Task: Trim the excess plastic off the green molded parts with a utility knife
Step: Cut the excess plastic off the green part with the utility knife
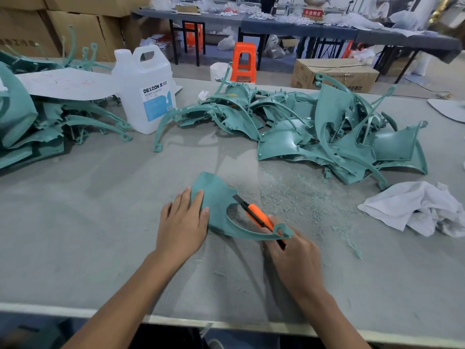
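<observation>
A green molded part (217,197) lies flat on the grey table (100,197) in front of me. My left hand (182,222) presses on its left side with straight fingers. My right hand (293,250) grips an orange utility knife (256,214), whose blade end points up-left at the part's inner cut-out edge. The part's thin curved arm crosses over the knife handle near my right fingers. A big heap of green molded parts (327,132) lies at the back right, and another pile of green parts (37,122) at the left.
A white plastic jug (147,89) labelled DEXCON stands behind at centre-left, next to a white sheet (65,84). Green shavings (297,195) litter the table right of the part. A crumpled white cloth (422,207) lies at the right. Orange stools, boxes and tables stand beyond.
</observation>
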`<control>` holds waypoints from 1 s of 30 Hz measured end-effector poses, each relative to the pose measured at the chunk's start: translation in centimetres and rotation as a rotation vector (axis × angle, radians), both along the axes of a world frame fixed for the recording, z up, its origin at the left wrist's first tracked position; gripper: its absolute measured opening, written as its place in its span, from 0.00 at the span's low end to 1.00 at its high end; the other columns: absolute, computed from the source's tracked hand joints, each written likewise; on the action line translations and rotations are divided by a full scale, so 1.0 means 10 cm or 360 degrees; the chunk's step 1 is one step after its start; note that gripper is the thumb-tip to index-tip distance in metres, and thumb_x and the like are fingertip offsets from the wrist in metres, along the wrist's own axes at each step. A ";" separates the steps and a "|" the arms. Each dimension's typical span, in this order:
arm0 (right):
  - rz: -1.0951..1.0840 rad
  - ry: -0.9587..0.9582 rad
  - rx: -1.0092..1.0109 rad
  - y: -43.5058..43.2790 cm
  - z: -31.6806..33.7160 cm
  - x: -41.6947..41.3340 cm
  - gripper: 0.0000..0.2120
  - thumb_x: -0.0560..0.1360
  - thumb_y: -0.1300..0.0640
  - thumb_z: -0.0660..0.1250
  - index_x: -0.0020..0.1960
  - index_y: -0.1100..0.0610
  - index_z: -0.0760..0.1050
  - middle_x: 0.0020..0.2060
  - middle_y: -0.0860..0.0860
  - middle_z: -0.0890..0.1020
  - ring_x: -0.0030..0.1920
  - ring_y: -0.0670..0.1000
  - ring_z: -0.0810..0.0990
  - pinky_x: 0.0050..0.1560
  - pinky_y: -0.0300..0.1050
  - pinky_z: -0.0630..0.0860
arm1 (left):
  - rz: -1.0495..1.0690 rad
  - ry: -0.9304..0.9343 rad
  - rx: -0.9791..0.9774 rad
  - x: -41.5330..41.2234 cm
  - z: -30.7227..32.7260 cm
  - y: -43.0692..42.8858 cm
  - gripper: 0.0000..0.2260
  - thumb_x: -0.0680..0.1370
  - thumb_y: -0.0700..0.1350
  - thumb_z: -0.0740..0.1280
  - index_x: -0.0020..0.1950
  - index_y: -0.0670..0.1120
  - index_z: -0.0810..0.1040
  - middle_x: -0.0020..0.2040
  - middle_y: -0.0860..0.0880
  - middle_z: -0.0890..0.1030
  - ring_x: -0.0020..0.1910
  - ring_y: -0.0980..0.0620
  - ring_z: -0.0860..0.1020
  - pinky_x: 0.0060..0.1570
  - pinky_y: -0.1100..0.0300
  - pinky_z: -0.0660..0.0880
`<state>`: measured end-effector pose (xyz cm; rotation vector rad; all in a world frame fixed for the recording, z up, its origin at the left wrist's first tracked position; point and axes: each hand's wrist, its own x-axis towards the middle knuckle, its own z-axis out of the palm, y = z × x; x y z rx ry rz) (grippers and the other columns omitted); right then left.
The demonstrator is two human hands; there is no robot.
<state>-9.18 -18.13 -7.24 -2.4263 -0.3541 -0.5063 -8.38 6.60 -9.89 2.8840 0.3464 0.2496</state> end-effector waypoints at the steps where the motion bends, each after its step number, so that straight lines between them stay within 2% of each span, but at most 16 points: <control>1: 0.0026 0.0019 0.0000 -0.01 -0.01 0.00 0.20 0.71 0.57 0.77 0.63 0.47 0.82 0.48 0.47 0.87 0.41 0.52 0.84 0.38 0.44 0.77 | 0.0000 -0.0001 0.0003 0.00 0.00 0.00 0.25 0.84 0.58 0.45 0.79 0.53 0.58 0.80 0.46 0.58 0.78 0.48 0.56 0.74 0.49 0.53; 3: 0.0084 0.0065 0.0001 -0.01 -0.02 0.00 0.21 0.71 0.58 0.77 0.63 0.47 0.82 0.47 0.48 0.87 0.41 0.52 0.84 0.39 0.43 0.76 | 0.0000 0.0002 0.0007 -0.01 0.00 0.00 0.25 0.84 0.58 0.45 0.80 0.52 0.58 0.80 0.46 0.58 0.78 0.48 0.56 0.74 0.49 0.53; 7: 0.0055 0.0067 0.0043 -0.02 -0.02 0.02 0.19 0.73 0.56 0.75 0.64 0.47 0.81 0.49 0.47 0.87 0.42 0.52 0.84 0.40 0.47 0.78 | 0.0000 0.0014 -0.0017 -0.01 0.02 0.00 0.25 0.84 0.58 0.44 0.80 0.53 0.56 0.81 0.47 0.56 0.78 0.49 0.55 0.75 0.49 0.52; 9: 0.0116 0.0127 0.0124 -0.05 -0.04 0.03 0.19 0.74 0.55 0.75 0.63 0.45 0.81 0.48 0.42 0.86 0.44 0.46 0.83 0.41 0.43 0.77 | -0.0006 0.0017 -0.0025 -0.01 0.02 0.00 0.25 0.84 0.58 0.44 0.80 0.53 0.56 0.81 0.47 0.56 0.79 0.49 0.54 0.75 0.49 0.51; 11: 0.0188 0.0180 0.0204 -0.07 -0.03 0.04 0.17 0.74 0.53 0.74 0.61 0.42 0.81 0.40 0.34 0.83 0.41 0.39 0.81 0.37 0.33 0.69 | -0.0011 0.0018 -0.0034 -0.02 0.03 0.00 0.25 0.84 0.58 0.44 0.80 0.53 0.56 0.81 0.47 0.56 0.79 0.49 0.54 0.75 0.49 0.51; 14: 0.0183 -0.0025 0.0030 -0.07 -0.09 0.02 0.15 0.70 0.52 0.73 0.57 0.45 0.83 0.38 0.43 0.85 0.42 0.46 0.80 0.34 0.33 0.63 | -0.0012 0.0014 -0.0062 -0.03 0.06 0.00 0.25 0.84 0.58 0.45 0.80 0.53 0.56 0.81 0.47 0.56 0.79 0.50 0.53 0.75 0.50 0.50; 16: 0.0115 0.0069 0.0208 -0.08 -0.10 0.04 0.15 0.73 0.51 0.74 0.59 0.44 0.82 0.41 0.44 0.86 0.40 0.45 0.81 0.35 0.34 0.69 | -0.0035 0.0001 -0.0108 -0.03 0.08 0.00 0.24 0.84 0.58 0.47 0.80 0.54 0.58 0.81 0.48 0.56 0.79 0.51 0.53 0.75 0.50 0.50; 18: 0.0035 0.0197 0.0472 -0.12 -0.10 0.08 0.16 0.76 0.45 0.71 0.63 0.39 0.78 0.40 0.39 0.85 0.37 0.40 0.81 0.35 0.34 0.74 | -0.0071 -0.0019 -0.0218 -0.01 0.12 0.04 0.22 0.84 0.56 0.51 0.78 0.54 0.60 0.80 0.49 0.58 0.79 0.53 0.54 0.75 0.50 0.49; 21: 0.0002 0.0220 0.0540 -0.13 -0.09 0.09 0.16 0.76 0.37 0.65 0.63 0.36 0.76 0.37 0.35 0.82 0.35 0.38 0.79 0.33 0.30 0.70 | -0.0104 0.0028 -0.0510 0.10 0.21 0.04 0.22 0.81 0.49 0.56 0.75 0.52 0.64 0.77 0.50 0.65 0.76 0.55 0.60 0.75 0.51 0.47; 23: -0.0007 0.0266 0.0507 -0.11 -0.09 0.09 0.18 0.75 0.37 0.66 0.64 0.38 0.77 0.39 0.36 0.83 0.37 0.39 0.80 0.37 0.35 0.75 | -0.0053 0.0046 -0.0609 0.18 0.28 -0.08 0.25 0.78 0.57 0.58 0.74 0.50 0.65 0.74 0.50 0.69 0.73 0.52 0.64 0.75 0.50 0.52; 25: -0.0037 0.0301 0.0465 -0.11 -0.09 0.09 0.17 0.75 0.39 0.67 0.62 0.40 0.79 0.37 0.38 0.83 0.35 0.41 0.80 0.36 0.39 0.77 | -0.0041 0.0093 -0.0625 0.25 0.33 -0.23 0.39 0.69 0.71 0.59 0.73 0.48 0.66 0.70 0.50 0.71 0.71 0.50 0.67 0.73 0.48 0.58; 27: -0.0052 0.0284 0.0412 -0.15 -0.05 0.09 0.11 0.75 0.41 0.69 0.56 0.41 0.81 0.34 0.38 0.81 0.35 0.41 0.79 0.34 0.38 0.75 | -0.0133 0.0137 -0.0610 0.28 0.31 -0.30 0.48 0.61 0.76 0.57 0.74 0.49 0.64 0.72 0.52 0.68 0.73 0.52 0.63 0.73 0.50 0.56; 30: -0.0048 0.0230 0.0326 -0.28 0.00 0.05 0.07 0.72 0.46 0.73 0.48 0.37 0.79 0.36 0.36 0.81 0.41 0.39 0.79 0.37 0.32 0.72 | -0.0237 0.0156 -0.0564 0.30 0.25 -0.25 0.52 0.59 0.78 0.56 0.77 0.51 0.59 0.76 0.53 0.63 0.74 0.57 0.57 0.73 0.52 0.50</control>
